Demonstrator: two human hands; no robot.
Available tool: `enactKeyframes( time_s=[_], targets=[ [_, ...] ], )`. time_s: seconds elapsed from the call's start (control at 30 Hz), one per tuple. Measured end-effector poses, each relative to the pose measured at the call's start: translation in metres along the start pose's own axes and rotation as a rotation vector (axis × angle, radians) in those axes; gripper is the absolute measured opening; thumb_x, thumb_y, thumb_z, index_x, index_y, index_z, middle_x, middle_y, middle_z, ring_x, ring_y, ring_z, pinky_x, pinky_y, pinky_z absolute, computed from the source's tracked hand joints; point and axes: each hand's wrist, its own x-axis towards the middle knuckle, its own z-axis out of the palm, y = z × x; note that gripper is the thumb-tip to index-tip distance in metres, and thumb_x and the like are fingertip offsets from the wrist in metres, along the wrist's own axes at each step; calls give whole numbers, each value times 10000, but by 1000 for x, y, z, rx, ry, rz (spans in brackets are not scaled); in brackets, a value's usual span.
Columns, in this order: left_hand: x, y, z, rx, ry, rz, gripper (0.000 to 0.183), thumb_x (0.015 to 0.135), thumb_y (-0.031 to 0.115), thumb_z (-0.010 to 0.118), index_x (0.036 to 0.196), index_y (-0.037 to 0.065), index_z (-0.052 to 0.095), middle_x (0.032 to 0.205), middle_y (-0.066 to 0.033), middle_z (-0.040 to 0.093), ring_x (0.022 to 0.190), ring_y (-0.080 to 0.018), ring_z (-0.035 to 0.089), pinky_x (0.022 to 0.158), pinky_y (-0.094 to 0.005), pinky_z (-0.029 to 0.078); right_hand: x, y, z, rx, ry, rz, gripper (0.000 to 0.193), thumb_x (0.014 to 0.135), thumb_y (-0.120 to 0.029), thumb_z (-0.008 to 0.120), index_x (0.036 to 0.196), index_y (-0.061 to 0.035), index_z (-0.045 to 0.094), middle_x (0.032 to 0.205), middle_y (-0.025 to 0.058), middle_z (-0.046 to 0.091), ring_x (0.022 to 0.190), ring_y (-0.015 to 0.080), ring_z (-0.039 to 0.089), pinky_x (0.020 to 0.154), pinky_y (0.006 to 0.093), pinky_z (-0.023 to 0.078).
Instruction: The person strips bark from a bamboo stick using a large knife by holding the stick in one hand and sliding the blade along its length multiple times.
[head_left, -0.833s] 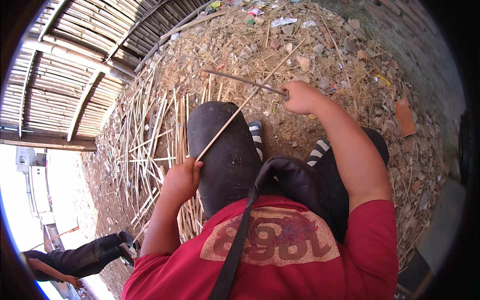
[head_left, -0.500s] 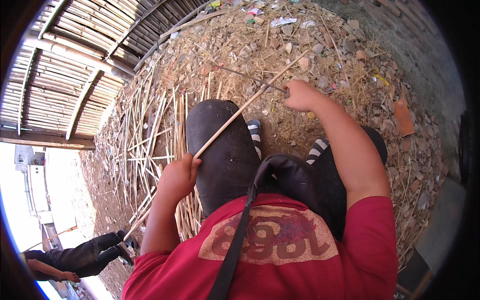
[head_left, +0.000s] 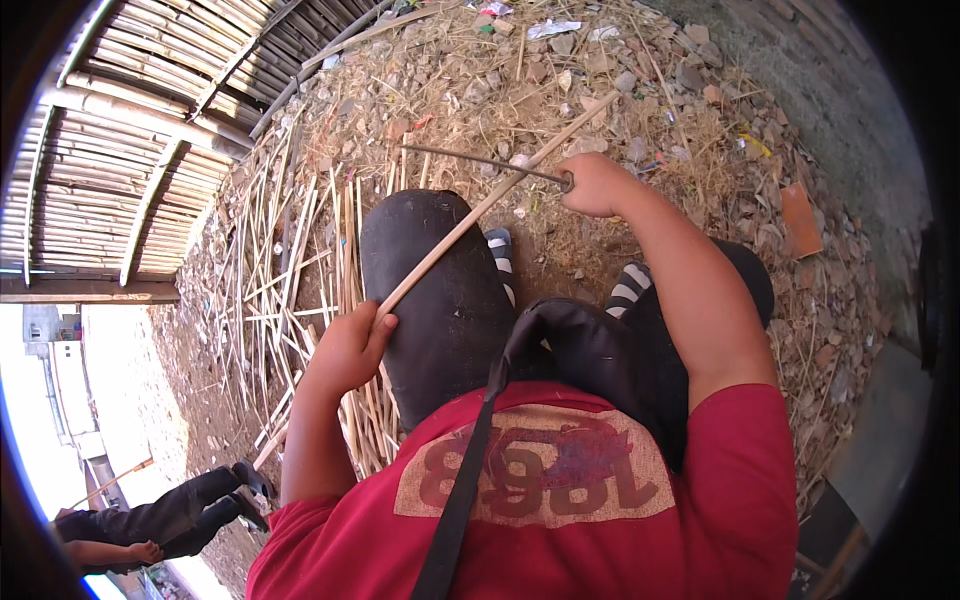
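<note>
My left hand [head_left: 350,345] is closed round a long pale bamboo strip [head_left: 450,237]. The strip slants across my left knee [head_left: 415,250] and away to the far right, its far end in the air over the ground. My right hand [head_left: 600,187] grips the handle of a long, thin knife [head_left: 470,158] beyond my knees. The dark blade points left and crosses the strip near its far part; whether it cuts in cannot be made out. Most of the handle is hidden in my fist.
Many cut bamboo strips [head_left: 290,255] lie on the ground left of my knee. Stones and dry straw cover the floor ahead, with an orange-brown brick piece [head_left: 801,220] at the right. A slatted bamboo wall [head_left: 110,190] stands far left; another person's legs [head_left: 190,505] show lower left.
The knife blade has turned a little, its tip now nearer and more level with my right hand. The strip stays in my left hand at about the same slant. The whole view has shifted slightly.
</note>
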Motion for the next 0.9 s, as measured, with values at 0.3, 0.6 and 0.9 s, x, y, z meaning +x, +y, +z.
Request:
enactKeyframes(
  time_s=[0.3,0.6,0.9],
  targets=[
    [-1,-4,-4,-100,-31,-4,419,1030,370,522,890,-23,560,730,-242,595,707,-412,595,680,-475,462,-14,-20,-24,-78,78,-37,379,713,-194,678,1044,-11,696,893,185,691,875,350,679,781,435,529],
    [3,-8,-11,-168,-107,-2,447,1059,376,469,905,-30,573,764,-191,605,735,-280,592,718,-414,469,-22,-16,-34,13,199,-75,364,700,-187,685,1025,-23,698,876,187,696,857,378,675,780,448,532],
    [1,-18,-2,-288,-119,-24,469,1075,397,445,895,-14,584,764,-97,593,747,-201,559,734,-360,469,-21,7,-42,20,237,-20,326,728,-230,717,992,-39,706,943,211,694,899,373,681,799,458,539]
  ],
)
